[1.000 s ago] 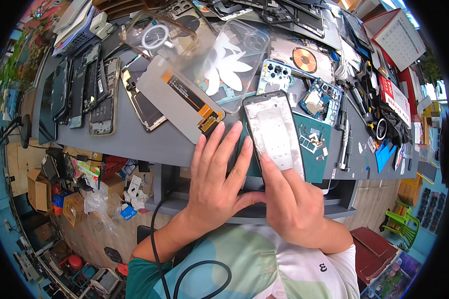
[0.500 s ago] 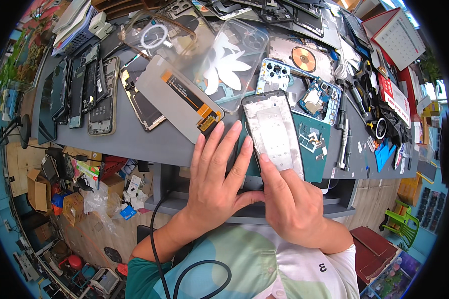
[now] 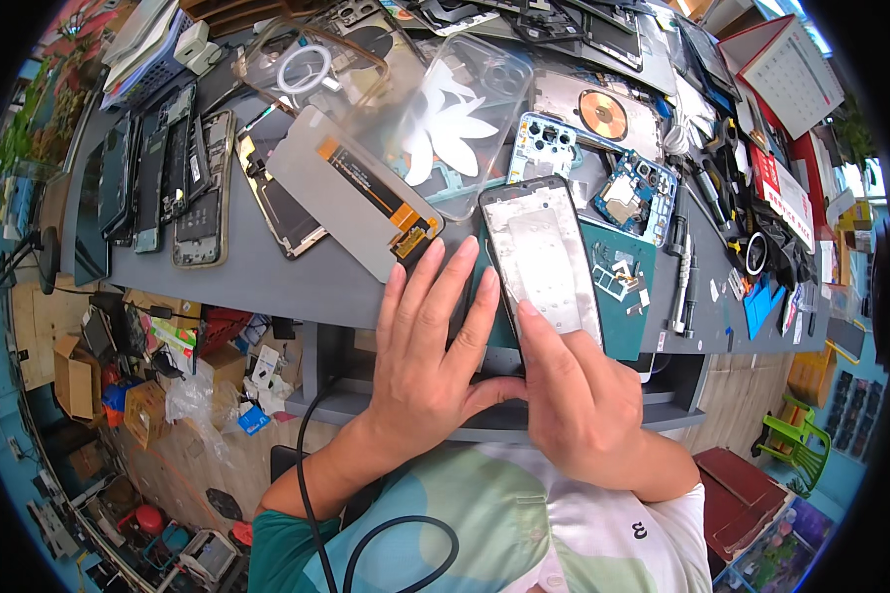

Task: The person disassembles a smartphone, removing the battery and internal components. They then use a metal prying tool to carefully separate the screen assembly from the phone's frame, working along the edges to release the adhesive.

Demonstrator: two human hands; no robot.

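A phone frame [image 3: 542, 247] with a bare silvery inner plate and dark rim lies tilted over the green mat [image 3: 625, 334] at the desk's front. Closed over its lower end is my right hand [image 3: 588, 410], the index fingertip on the plate near the left rim; its thumb is hidden. My left hand [image 3: 420, 356] holds nothing, its fingers spread beside the frame and its thumb reaching toward the right hand. Just beyond the left fingertips rests a grey screen panel [image 3: 341, 188] with an orange-and-black flex cable [image 3: 371, 188].
An opened phone with a blue circuit board [image 3: 623, 198] lies beyond the mat. Small metal parts [image 3: 618, 280] sit on the mat, with screwdrivers [image 3: 684, 287] to its right. Clear cases [image 3: 475, 128] and stripped phones [image 3: 203, 188] crowd the desk. A black cable [image 3: 307, 474] crosses my left forearm.
My right index finger has shifted slightly on the phone frame. My left hand and the parts on the desk look almost unchanged.
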